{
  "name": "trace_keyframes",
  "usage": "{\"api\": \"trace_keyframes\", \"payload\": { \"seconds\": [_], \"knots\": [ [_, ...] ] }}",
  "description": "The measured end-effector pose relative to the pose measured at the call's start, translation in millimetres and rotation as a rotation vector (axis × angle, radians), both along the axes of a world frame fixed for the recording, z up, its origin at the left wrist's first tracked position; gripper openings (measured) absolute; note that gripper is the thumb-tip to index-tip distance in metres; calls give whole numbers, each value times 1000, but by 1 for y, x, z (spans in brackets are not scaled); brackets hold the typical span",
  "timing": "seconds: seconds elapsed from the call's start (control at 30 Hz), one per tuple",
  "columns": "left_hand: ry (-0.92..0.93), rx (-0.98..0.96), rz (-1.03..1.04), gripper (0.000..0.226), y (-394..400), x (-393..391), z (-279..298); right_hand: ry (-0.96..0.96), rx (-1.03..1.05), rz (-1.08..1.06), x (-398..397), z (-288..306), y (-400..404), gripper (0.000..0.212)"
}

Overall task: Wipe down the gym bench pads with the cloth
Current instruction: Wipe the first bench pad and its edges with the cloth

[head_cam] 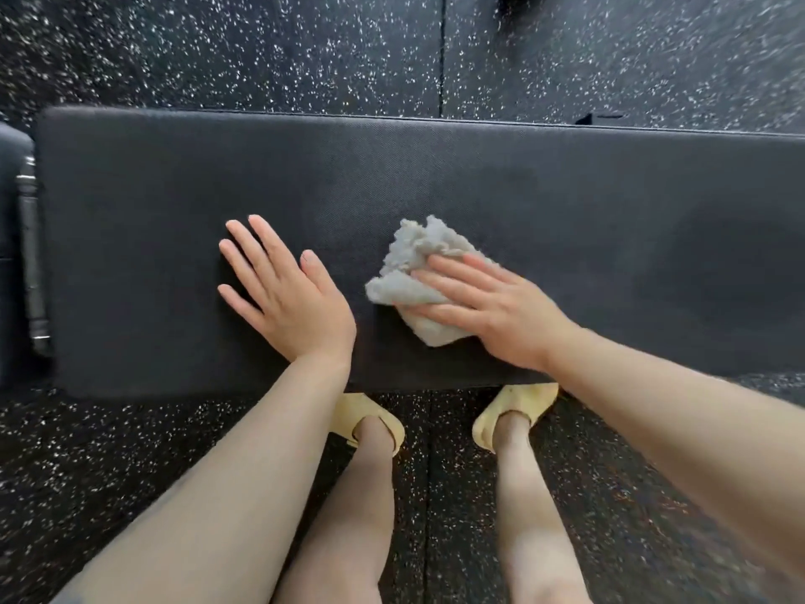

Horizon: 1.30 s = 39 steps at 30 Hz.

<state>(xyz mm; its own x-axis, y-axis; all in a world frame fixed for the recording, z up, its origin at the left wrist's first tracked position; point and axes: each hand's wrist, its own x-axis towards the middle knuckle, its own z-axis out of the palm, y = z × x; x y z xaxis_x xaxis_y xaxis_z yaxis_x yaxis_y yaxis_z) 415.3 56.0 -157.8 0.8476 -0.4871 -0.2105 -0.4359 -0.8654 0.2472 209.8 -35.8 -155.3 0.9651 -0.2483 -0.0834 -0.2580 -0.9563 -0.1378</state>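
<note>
A long black bench pad (pixel 479 176) runs across the view from left to right. A crumpled grey cloth (pixel 411 268) lies on its near middle. My right hand (pixel 492 309) presses flat on the cloth, fingers spread over it and pointing left. My left hand (pixel 283 294) rests palm down on the bare pad just left of the cloth, fingers apart, holding nothing. The near part of the cloth is hidden under my right palm.
A second dark pad (pixel 11 202) and a metal hinge bar (pixel 32 255) sit at the bench's left end. Speckled black rubber flooring (pixel 261 50) surrounds the bench. My feet in yellow slippers (pixel 370 425) stand against the near edge.
</note>
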Motion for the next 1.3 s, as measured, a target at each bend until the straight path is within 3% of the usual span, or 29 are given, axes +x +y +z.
{"api": "trace_keyframes", "payload": {
  "seconds": [0.03, 0.13, 0.17, 0.2, 0.23, 0.27, 0.3, 0.33, 0.37, 0.4, 0.43, 0.53, 0.57, 0.6, 0.63, 0.7, 0.77, 0.83, 0.93, 1.03, 1.07, 1.1, 1.2, 1.23, 1.27, 1.3],
  "knots": [
    [-2, 1, -8, 60, 0, -4, 0, -12, -34, -179, -21, -4, -23, 57],
    [-4, -6, 17, 60, -8, -23, 2, -240, -41, -1257, 11, -6, -51, 64],
    [3, -12, 44, 60, -12, -30, 3, -309, -24, -1383, 43, -8, -41, 63],
    [10, -21, 68, 60, -16, -36, 4, -341, 9, -1341, 73, -7, -25, 61],
    [8, -28, 85, 59, -19, -39, 4, -340, 71, -1116, 95, -5, -7, 56],
    [-6, -27, 88, 59, -20, -41, 3, -273, 119, -741, 98, -7, 13, 49],
    [-26, -11, 79, 59, -18, -41, 2, -208, 129, -364, 77, -8, 20, 42],
    [-49, 12, 62, 59, -16, -42, 0, -151, 124, -120, 46, -5, 7, 39],
    [-66, 34, 45, 59, -14, -42, -1, -131, 88, -27, 11, -6, -16, 40],
    [-73, 50, 37, 58, -14, -42, -2, -120, 37, -105, -23, -9, -40, 44],
    [-75, 61, 35, 58, -15, -42, -2, -137, 3, -312, -52, -12, -62, 48],
    [-105, 95, 30, 59, -17, -43, -3, -291, -25, -1252, -58, -11, -76, 62],
    [-123, 101, 30, 60, -17, -44, -5, -327, -31, -1398, -32, -11, -57, 64],
    [-139, 103, 35, 60, -17, -45, -6, -326, 14, -1388, -4, -8, -34, 64],
    [-150, 101, 39, 60, -16, -45, -7, -334, 74, -1242, 18, -2, -9, 62],
    [-165, 91, 27, 58, -16, -44, -8, -234, 157, -729, 24, 3, 21, 53],
    [-168, 82, 15, 57, -18, -43, -7, -100, 78, -307, -2, 9, -7, 48],
    [-167, 82, -22, 56, -14, -44, -8, -53, 28, -337, -19, 12, -48, 43],
    [-133, 92, -294, 59, -7, -20, -7, -74, 56, -854, 0, 6, -78, 35],
    [-108, 76, -653, 62, 2, 46, -3, -127, 84, -1265, 86, 1, -55, 60],
    [-124, 73, -681, 62, 1, 72, -2, -144, 109, -1251, 116, 4, -42, 66],
    [-135, 73, -636, 62, -3, 98, -2, -161, 131, -1102, 139, 5, -25, 68],
    [-130, 41, -409, 61, -18, 147, -1, -70, 120, -162, 148, 1, 5, 63],
    [-131, 19, -392, 61, -19, 152, -2, -46, 82, 5, 134, -2, -14, 62],
    [-134, -7, -369, 61, -18, 153, -3, -30, 58, -9, 121, -6, -35, 59],
    [-137, -37, -303, 62, -16, 153, -4, -29, 40, -187, 114, -7, -56, 57]
  ]
}}
